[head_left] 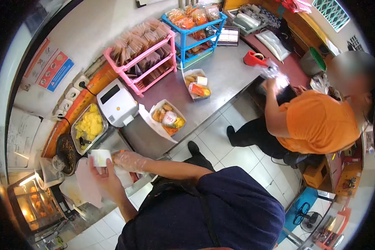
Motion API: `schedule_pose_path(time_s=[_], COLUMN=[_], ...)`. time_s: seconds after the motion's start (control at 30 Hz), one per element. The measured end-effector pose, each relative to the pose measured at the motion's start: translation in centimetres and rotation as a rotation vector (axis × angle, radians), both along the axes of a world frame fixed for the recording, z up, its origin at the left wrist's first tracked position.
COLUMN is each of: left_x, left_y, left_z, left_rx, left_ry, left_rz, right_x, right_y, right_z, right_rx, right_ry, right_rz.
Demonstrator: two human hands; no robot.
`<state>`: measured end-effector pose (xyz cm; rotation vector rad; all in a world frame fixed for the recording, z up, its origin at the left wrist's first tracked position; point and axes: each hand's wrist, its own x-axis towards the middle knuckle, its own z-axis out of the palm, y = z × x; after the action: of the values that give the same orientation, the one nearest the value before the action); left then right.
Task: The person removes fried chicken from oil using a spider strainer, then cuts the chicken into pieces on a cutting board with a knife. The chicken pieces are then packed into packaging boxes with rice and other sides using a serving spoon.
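Note:
My left hand point(103, 177), bare, has its fingers round a small white paper cup point(101, 158) with a faint yellow-green mark. Just right of the cup is my right hand point(129, 161) in a clear plastic glove. Its fingers look curled, and what they hold, if anything, is hidden. Both hands are over an open paper box point(87, 183) with a raised lid, mostly covered by my arms. Beyond them sits a metal tray of yellow food point(89, 125) with a dark-handled utensil. An open box of fried food point(169, 118) with a round white-wrapped item stands on the counter.
A white label printer point(117, 102) and a second food box point(197, 84) stand on the steel counter. Pink point(141, 58) and blue point(193, 35) racks hold packets. A co-worker in an orange shirt point(321, 121) handles clear plastic at right. A lit food warmer point(33, 204) is at lower left.

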<state>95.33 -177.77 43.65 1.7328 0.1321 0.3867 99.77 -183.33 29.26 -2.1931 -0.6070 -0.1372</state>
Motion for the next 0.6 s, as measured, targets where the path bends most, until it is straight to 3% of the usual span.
schedule_pose_path(time_s=[0.13, 0.17, 0.23, 0.27, 0.33, 0.5, 0.57, 0.6], left_x=[0.6, 0.6, 0.5, 0.5, 0.1, -1.5, -2.6, -3.9], left_y=[-4.4, -6.1, -8.7, -9.8, -11.5, -11.5, -9.6, -9.4], left_z=[-3.1, -3.1, -3.4, -3.4, -2.8, -3.2, -6.3, -5.5], left_rx=[-0.168, -0.187, -0.187, -0.191, -0.158, -0.189, -0.148, -0.101], left_ry=[0.074, 0.035, 0.056, 0.073, 0.075, 0.109, 0.131, 0.152], left_rz=[-0.218, -0.273, -0.303, -0.329, -0.345, -0.326, -0.313, -0.305], right_x=[-0.3, -1.1, -2.7, -2.4, -2.4, -1.5, -0.2, 2.0], right_y=[-3.5, -5.6, -12.0, -11.8, -10.3, -11.7, -11.0, -9.7], right_z=[-1.7, 0.8, 8.2, 6.4, 0.2, -4.1, -6.8, -7.7], right_rx=[0.055, 0.065, 0.271, 0.267, 0.229, 0.163, -0.029, -0.221], right_ry=[0.278, 0.287, 0.851, 0.853, 0.343, 0.019, 0.155, 0.349], right_rz=[0.132, 0.132, 0.062, 0.063, 0.082, 0.086, 0.084, 0.106])
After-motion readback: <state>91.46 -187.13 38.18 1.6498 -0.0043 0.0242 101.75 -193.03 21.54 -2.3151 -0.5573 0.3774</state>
